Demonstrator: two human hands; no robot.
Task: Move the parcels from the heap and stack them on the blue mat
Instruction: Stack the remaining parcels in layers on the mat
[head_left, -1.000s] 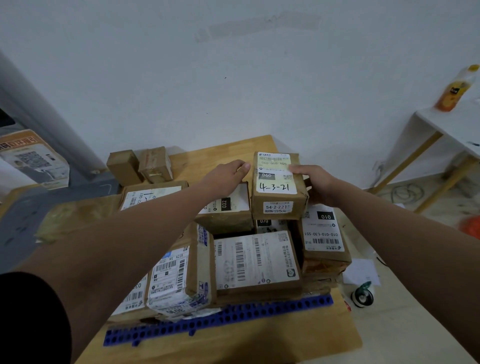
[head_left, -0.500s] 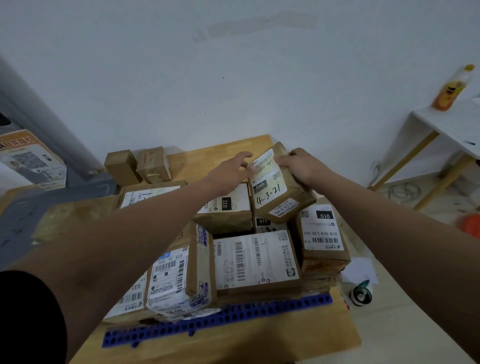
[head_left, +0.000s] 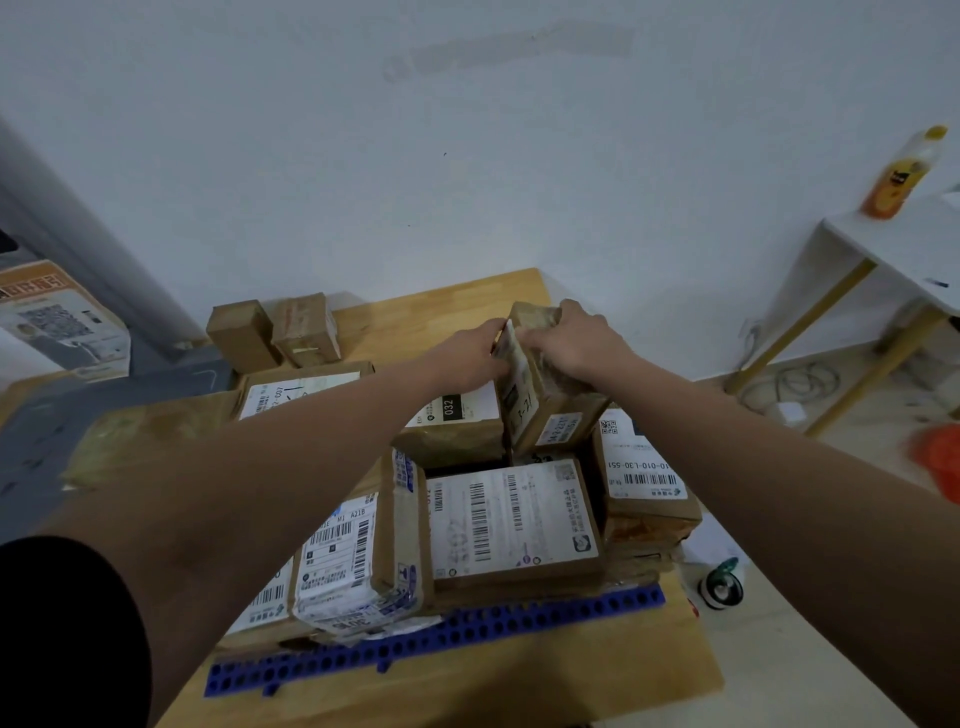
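The tilted parcel (head_left: 558, 387) is brown cardboard under glossy, wrinkled tape; its label (head_left: 561, 428) looks like matt white paper; the blue mat (head_left: 467, 631) is perforated plastic; the table (head_left: 415, 322) is smooth pale wood.

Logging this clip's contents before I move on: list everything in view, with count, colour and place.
tilted parcel: one, brown with white label, atop the stack, held
stacked parcels: at least six, brown, on the mat
blue mat: one, on wooden table
small boxes: two, brown, table's far left
bottle: one, orange, on white side table
tape roll: one, floor at right
left hand: holds tilted parcel's left side
right hand: grips its top
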